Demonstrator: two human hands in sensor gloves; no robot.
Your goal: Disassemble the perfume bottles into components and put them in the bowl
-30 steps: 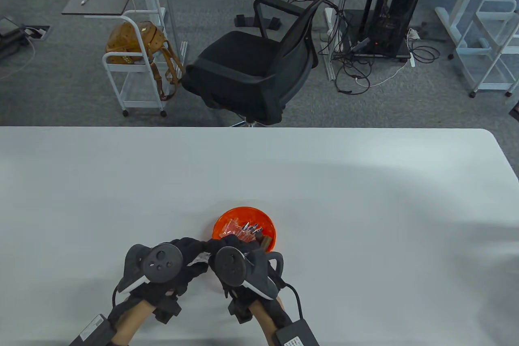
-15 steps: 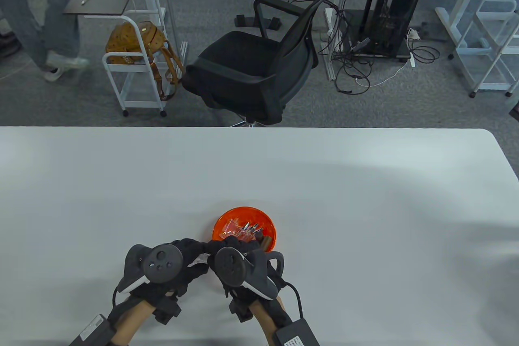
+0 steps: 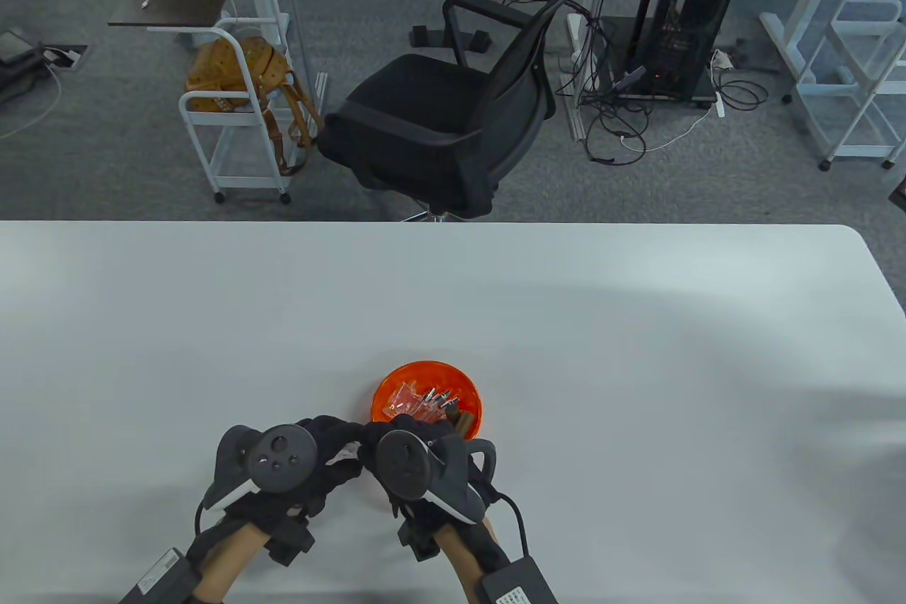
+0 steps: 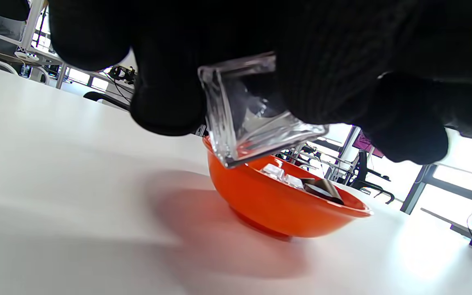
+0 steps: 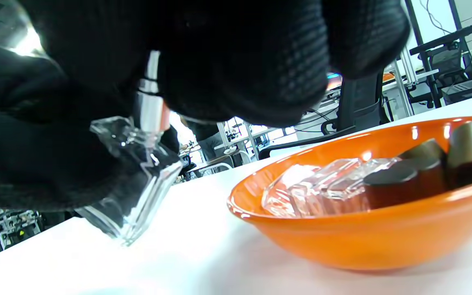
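Just in front of the orange bowl, both gloved hands meet over one clear square glass bottle. My left hand grips the bottle's body. My right hand pinches the silver spray neck at the top of the bottle. The bottle hangs tilted, a little above the table and beside the bowl's near-left rim. In the bowl lie several clear glass bottles, dark caps and silver sprayers. From the table view the held bottle is hidden under the hands.
The white table stretches wide to the far side and to the right of the bowl. Beyond its far edge stand a black office chair, a white cart with a brown bag and cables on the floor.
Both hands have stayed almost still on the bottle. A person who crossed the floor at far left half a second ago is gone from view.
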